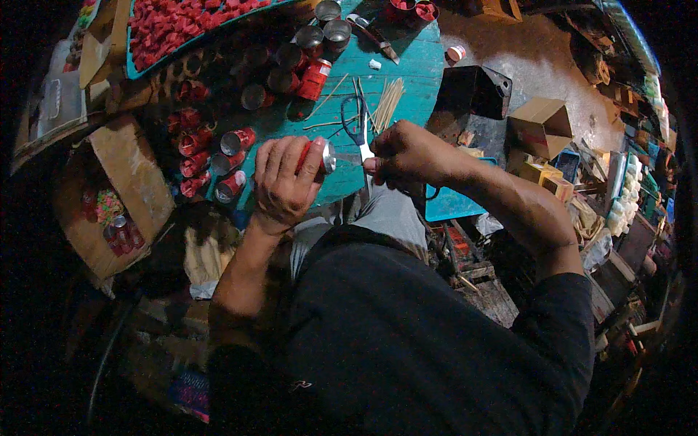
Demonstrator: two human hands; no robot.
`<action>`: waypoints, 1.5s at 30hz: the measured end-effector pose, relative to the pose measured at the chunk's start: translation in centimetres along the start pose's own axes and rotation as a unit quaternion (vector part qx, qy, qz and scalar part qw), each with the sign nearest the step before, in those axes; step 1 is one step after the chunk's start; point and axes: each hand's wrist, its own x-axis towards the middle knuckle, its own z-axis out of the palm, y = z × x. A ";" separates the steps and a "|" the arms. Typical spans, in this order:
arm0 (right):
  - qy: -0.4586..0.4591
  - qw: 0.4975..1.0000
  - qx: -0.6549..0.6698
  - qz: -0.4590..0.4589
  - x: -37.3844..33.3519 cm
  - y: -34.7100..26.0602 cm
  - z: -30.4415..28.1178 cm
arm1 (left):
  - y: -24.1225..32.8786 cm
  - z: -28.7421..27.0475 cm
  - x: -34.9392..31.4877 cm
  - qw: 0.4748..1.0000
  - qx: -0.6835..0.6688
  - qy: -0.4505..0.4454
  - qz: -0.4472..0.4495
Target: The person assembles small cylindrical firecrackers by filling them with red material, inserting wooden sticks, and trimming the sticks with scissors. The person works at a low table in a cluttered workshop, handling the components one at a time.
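Note:
My left hand (285, 178) is wrapped around a small red cylindrical tube (322, 155) with a silvery end, held on its side over the near edge of the teal table (418, 62). My right hand (403, 154) pinches a thin pale stick (347, 158) that points into the tube's silvery end. Blue-handled scissors (355, 120) lie on the table just beyond both hands. A bundle of thin wooden sticks (387, 103) lies next to the scissors.
Several red tubes (218, 156) lie and stand across the table's left part. A tray of red pieces (174, 25) sits at the back left. Metal cups (331, 29) stand at the back. A cardboard box (120, 192) is at left; boxes (539, 123) at right.

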 end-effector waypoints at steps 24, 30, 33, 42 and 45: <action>0.184 0.798 -0.377 -0.431 1.2 5.7 -3.8 | -2.7 0.5 -2.8 0.542 -0.689 -0.322 -0.358; 0.279 0.930 -0.235 -0.056 10.4 14.7 -5.9 | -1.9 -1.3 -3.7 0.721 -0.595 -0.108 -0.339; 0.312 0.919 -0.237 -0.040 12.5 16.7 -5.7 | -1.5 -1.5 -3.7 0.719 -0.600 -0.079 -0.341; 0.328 0.740 -0.468 -0.355 19.2 12.4 -1.3 | -1.8 -1.3 -4.5 0.793 -0.507 -0.061 -0.332; 0.270 0.751 -0.492 -0.349 21.2 12.4 -1.6 | -1.8 -1.5 -5.1 0.789 -0.505 -0.038 -0.348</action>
